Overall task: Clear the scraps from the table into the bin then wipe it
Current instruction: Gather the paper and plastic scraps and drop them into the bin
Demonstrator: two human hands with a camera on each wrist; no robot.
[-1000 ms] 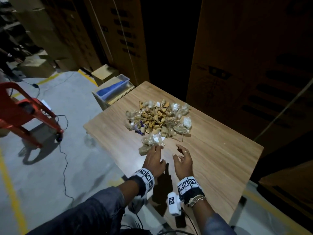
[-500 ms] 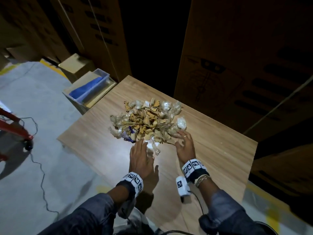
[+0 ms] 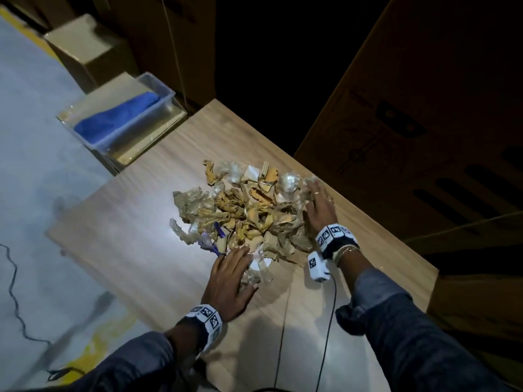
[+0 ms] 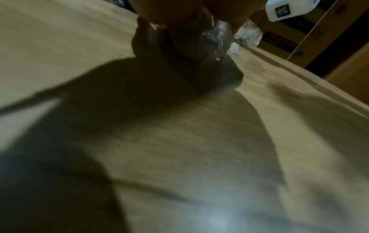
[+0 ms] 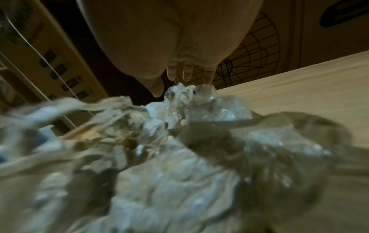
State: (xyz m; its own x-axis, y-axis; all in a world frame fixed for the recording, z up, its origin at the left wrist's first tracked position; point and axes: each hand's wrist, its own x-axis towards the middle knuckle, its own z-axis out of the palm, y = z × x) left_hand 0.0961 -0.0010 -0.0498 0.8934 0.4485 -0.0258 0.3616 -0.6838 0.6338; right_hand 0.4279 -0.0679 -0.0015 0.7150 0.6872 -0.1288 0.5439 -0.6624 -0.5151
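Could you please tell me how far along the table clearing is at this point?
Nothing looks finished: the whole scrap pile still sits on the table. In hand: the left hand lies flat at the pile's near edge and the right hand along its far right side, fingers straight, bracketing it. Left: moving the scraps into the clear bin, then wiping with the blue cloth lying in it.

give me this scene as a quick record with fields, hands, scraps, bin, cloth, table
left hand: flat, fingers straight, at the near edge of the pile, over some clear wrap
right hand: flat, fingers straight, against the pile's right side
scraps: one loose pile of brown paper bits and crumpled clear plastic, mid table, none in the bin
bin: clear plastic tub beside the table's far left edge
cloth: blue, lying inside the bin
table: wood grain top, not yet wiped
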